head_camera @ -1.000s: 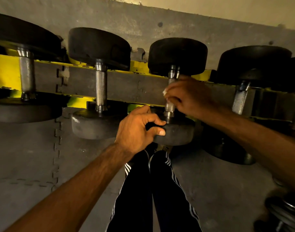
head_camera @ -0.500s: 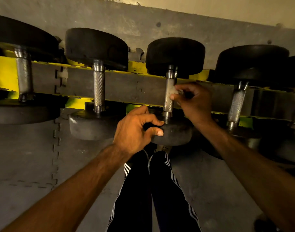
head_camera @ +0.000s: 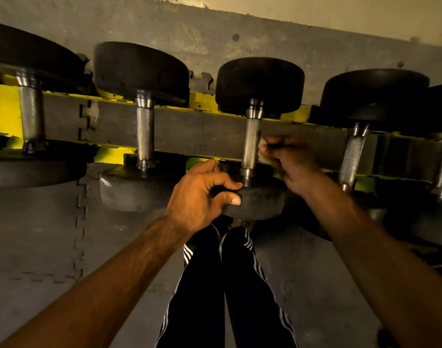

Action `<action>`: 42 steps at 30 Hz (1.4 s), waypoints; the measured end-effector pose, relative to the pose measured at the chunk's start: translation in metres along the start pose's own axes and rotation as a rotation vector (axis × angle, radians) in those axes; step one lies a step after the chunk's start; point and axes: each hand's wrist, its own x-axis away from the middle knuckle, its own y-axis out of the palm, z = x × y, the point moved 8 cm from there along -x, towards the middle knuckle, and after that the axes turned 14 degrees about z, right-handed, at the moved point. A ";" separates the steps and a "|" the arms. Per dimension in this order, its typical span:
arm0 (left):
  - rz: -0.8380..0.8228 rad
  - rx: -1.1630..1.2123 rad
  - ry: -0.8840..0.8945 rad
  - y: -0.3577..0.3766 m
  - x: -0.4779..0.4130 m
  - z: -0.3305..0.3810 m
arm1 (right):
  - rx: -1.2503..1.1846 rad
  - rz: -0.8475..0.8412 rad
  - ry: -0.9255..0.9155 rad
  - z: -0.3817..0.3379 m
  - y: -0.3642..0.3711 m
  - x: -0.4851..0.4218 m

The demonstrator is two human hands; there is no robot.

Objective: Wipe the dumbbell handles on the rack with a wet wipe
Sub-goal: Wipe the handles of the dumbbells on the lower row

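In the head view, the left hand grips the near rubber head of the middle dumbbell, thumb on its rounded rim and fingers curled over the top face. This dumbbell lies across the rack, and its long axis runs straight away from the person toward the wall. The far black head sits beyond the yellow rail and the near head hangs off the front. Just beyond the left hand's fingertips the handle rises as a slim steel cylinder with cross-hatched knurling and smooth collars at both ends. The right hand sits just right of that handle, fingers curled in a pinch on a small crumpled white wet wipe. The wipe lies close beside the handle's right side; whether it touches cannot be told. Left of the left hand a neighbouring dumbbell lies parallel, and right of the right hand another tilts slightly. Below both hands are grey interlocking floor mats and black trousers with white side stripes.
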 end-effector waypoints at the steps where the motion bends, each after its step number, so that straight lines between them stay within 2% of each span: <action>1: 0.002 0.000 0.001 0.000 0.000 0.000 | 0.009 -0.006 0.028 0.007 -0.005 0.002; 3: 0.004 -0.002 0.001 0.000 0.000 0.000 | 0.032 0.017 0.026 0.007 -0.014 0.002; 9: 0.005 -0.002 0.011 0.000 0.000 0.001 | 0.108 0.050 -0.173 -0.027 0.005 -0.014; 11: 0.004 -0.004 0.011 0.000 0.001 0.001 | 0.171 0.031 -0.122 -0.016 0.003 -0.016; 14: 0.008 -0.005 0.006 -0.001 0.001 0.002 | 0.316 -0.108 -0.021 0.010 -0.005 -0.008; 16: 0.013 -0.011 0.001 0.000 0.001 0.003 | 0.324 -0.135 0.018 0.011 -0.003 -0.007; 22: 0.005 -0.018 -0.001 0.000 0.000 0.002 | -0.161 -0.153 0.208 -0.005 0.036 -0.022; 24: 0.002 -0.027 -0.005 0.000 0.000 0.002 | -0.104 -0.159 0.236 0.008 0.028 -0.020; 27: -0.002 -0.020 -0.006 -0.001 0.000 0.002 | 0.165 -0.171 0.218 0.023 0.002 -0.013; 30: 0.001 -0.018 -0.002 -0.001 0.000 0.003 | 0.233 -0.201 0.055 0.003 -0.004 -0.011; 33: 0.009 -0.007 -0.001 -0.001 0.001 0.003 | 0.057 -0.068 -0.148 -0.030 0.002 -0.010; 35: 0.012 -0.012 -0.001 -0.001 0.001 0.004 | 0.055 0.031 -0.358 -0.046 0.005 -0.001; 37: 0.010 -0.020 -0.002 -0.001 0.000 0.003 | 0.228 0.054 -0.554 -0.051 0.008 0.016; 38: 0.011 -0.022 -0.002 -0.002 0.001 0.003 | 0.383 0.015 -0.660 -0.049 0.011 0.024; 40: 0.015 -0.030 0.006 -0.002 0.001 0.004 | 0.756 -0.137 -0.986 -0.045 0.026 0.048; 42: 0.023 -0.036 0.003 -0.002 0.002 0.004 | 0.983 -0.203 -1.269 -0.045 0.040 0.061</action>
